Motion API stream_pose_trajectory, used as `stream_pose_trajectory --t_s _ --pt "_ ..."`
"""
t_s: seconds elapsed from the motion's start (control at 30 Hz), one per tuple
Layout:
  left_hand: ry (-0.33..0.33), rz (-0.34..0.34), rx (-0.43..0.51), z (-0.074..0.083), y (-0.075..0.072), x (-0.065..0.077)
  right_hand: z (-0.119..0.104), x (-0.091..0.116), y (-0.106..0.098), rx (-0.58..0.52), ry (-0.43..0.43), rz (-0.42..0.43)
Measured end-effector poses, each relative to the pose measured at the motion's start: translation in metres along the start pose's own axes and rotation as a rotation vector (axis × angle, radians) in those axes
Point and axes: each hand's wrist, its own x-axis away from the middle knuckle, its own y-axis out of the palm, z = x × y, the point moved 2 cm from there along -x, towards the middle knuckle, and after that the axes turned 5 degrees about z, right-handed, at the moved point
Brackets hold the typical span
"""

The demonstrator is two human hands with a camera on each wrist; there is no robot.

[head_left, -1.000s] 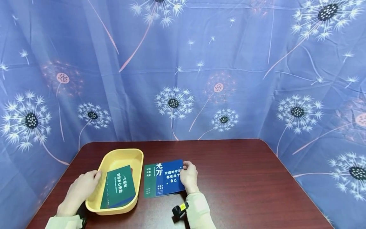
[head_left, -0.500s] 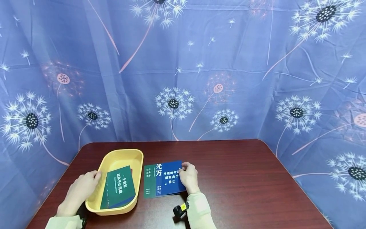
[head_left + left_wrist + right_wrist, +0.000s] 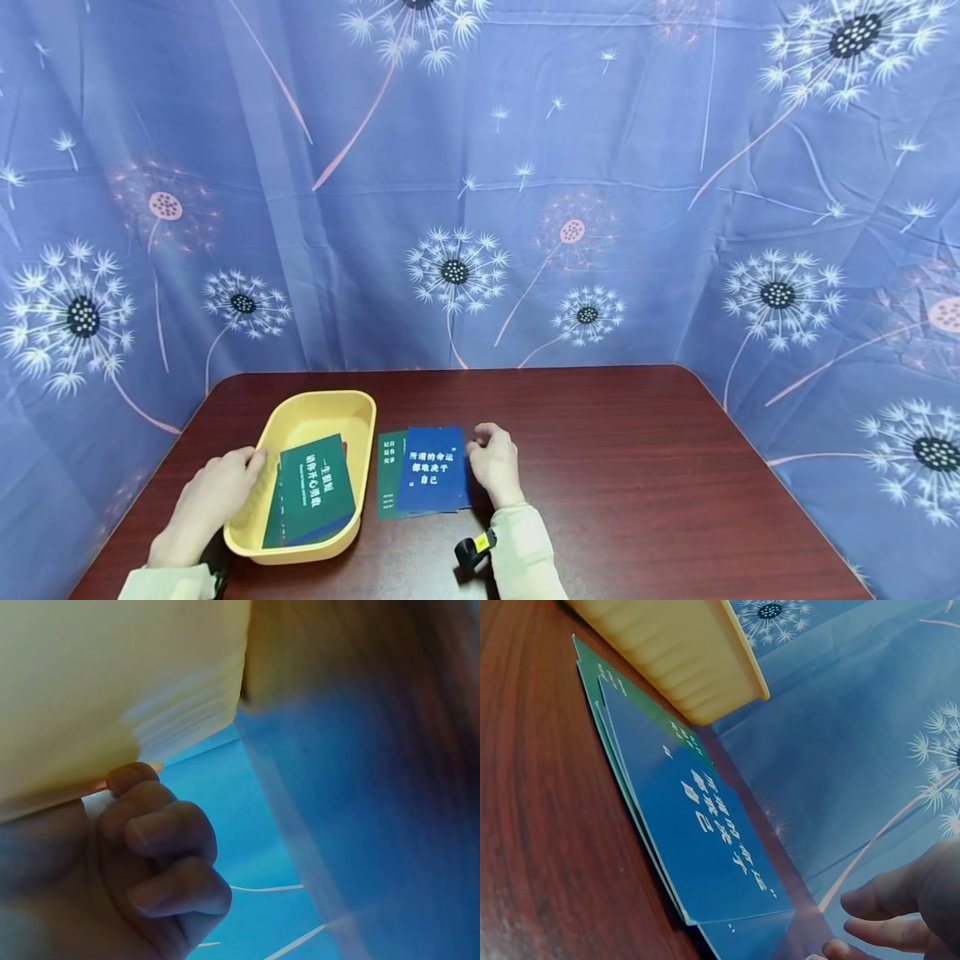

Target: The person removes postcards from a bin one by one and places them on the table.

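A blue dandelion-print curtain [image 3: 637,150] backs the dark wooden table [image 3: 637,467]. The yellow tray [image 3: 318,417] has its rim gripped by the left hand [image 3: 210,500]; the right hand [image 3: 497,468] is empty, fingers loose, just beside the overlapping cards [image 3: 435,467] on the table — squaring their edges before pinching should prevent slipping.

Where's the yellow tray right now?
In the head view, the yellow tray sits on the left of the table, the left hand gripping its left rim, a pile of cards just to its right.
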Motion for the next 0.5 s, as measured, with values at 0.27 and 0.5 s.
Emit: stream_pose_trajectory --t_s 0.27,0.5 --pt "0.017 0.019 -0.003 0.0016 -0.0019 0.0019 -0.0023 0.0040 0.0031 0.189 -0.050 -0.100" --pt "0.026 0.026 -0.003 0.0027 -0.0023 0.0034 -0.0045 0.0089 0.0074 0.363 -0.035 -0.163"
